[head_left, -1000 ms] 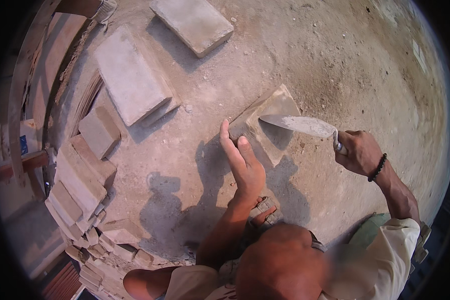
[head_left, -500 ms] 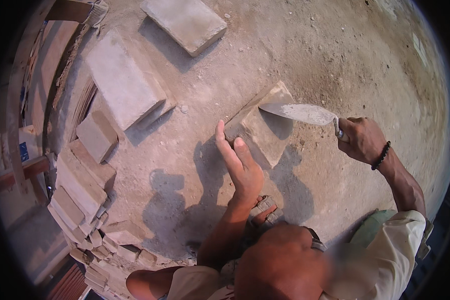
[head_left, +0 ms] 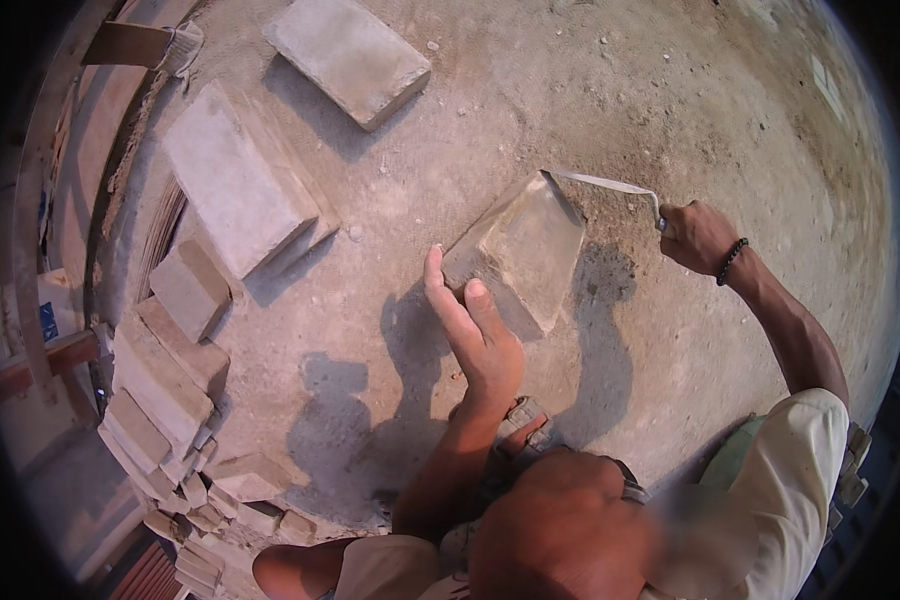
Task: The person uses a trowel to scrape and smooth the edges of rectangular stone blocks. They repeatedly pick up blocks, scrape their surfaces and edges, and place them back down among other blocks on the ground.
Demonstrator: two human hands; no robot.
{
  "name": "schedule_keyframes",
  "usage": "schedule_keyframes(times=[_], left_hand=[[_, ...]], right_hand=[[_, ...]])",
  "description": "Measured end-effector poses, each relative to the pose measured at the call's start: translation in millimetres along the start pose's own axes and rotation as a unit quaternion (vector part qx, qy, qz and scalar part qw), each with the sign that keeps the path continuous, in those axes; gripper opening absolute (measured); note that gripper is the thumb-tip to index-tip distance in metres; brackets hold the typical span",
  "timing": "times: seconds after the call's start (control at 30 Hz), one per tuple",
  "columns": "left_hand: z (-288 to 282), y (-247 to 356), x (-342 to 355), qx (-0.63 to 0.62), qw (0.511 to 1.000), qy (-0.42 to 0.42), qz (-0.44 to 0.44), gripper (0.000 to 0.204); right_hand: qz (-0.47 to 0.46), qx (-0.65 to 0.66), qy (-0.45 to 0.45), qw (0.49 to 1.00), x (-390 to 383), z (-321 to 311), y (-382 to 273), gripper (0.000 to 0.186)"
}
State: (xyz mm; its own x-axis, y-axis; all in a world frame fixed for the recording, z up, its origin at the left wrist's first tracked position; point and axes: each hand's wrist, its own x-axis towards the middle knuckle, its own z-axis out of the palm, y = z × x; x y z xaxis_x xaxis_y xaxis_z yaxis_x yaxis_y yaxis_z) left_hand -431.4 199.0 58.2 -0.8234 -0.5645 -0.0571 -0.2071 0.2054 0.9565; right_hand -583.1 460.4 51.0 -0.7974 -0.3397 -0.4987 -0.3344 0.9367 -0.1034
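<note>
A pale grey-brown block [head_left: 535, 250] rests tilted on the dusty ground in front of me, its roughened end face turned toward the right. My left hand [head_left: 480, 325] grips its near left side, thumb on the near edge and fingers along the left face. In my right hand [head_left: 700, 235] is a pointing trowel [head_left: 610, 183], held by its handle, with a dark beaded band on that wrist. The blade shows nearly edge-on, and its tip is at the block's far corner; whether it touches I cannot tell.
Large blocks [head_left: 235, 180] lie at the far left, with another block [head_left: 350, 60] beyond them. Smaller blocks and broken pieces [head_left: 155, 390] are heaped along the left. A wooden frame [head_left: 45, 200] stands at the left rim. Shadows and grit mark the ground.
My right hand has moved slightly away and left, turning the trowel from lying across the block's face to edge-on at its far corner. My left hand keeps its grip.
</note>
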Motion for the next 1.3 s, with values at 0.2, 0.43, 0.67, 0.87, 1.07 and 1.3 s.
schedule_keyframes(times=[0.2,0.43,0.67,0.87,1.07,1.3], left_hand=[[-2.7,-3.8,0.6,0.020,1.000,0.014,0.007,0.052],[-5.1,-1.5,0.2,0.006,1.000,0.008,-0.008,0.050],[1.7,5.1,-3.9,-0.033,0.998,-0.053,-0.007,0.051],[1.4,2.2,0.0,-0.149,0.988,-0.028,-0.025,0.049],[5.5,-4.6,-2.4,-0.114,0.992,-0.045,0.027,0.046],[4.9,-3.6,0.6,-0.107,0.993,-0.043,0.024,0.050]], right_hand=[[-0.032,0.115,0.011,0.993,-44.8,2.0,-28.8,0.014],[-0.086,0.255,0.083,0.959,-92.2,-17.2,-84.3,0.021],[0.001,0.236,0.028,0.971,-55.5,48.4,-50.3,0.023],[-0.146,0.442,0.143,0.873,-126.5,2.8,-123.1,0.024],[0.036,0.424,0.001,0.905,-93.8,31.5,-90.5,0.022],[-0.046,0.383,0.022,0.922,-102.4,54.7,-106.4,0.027]])
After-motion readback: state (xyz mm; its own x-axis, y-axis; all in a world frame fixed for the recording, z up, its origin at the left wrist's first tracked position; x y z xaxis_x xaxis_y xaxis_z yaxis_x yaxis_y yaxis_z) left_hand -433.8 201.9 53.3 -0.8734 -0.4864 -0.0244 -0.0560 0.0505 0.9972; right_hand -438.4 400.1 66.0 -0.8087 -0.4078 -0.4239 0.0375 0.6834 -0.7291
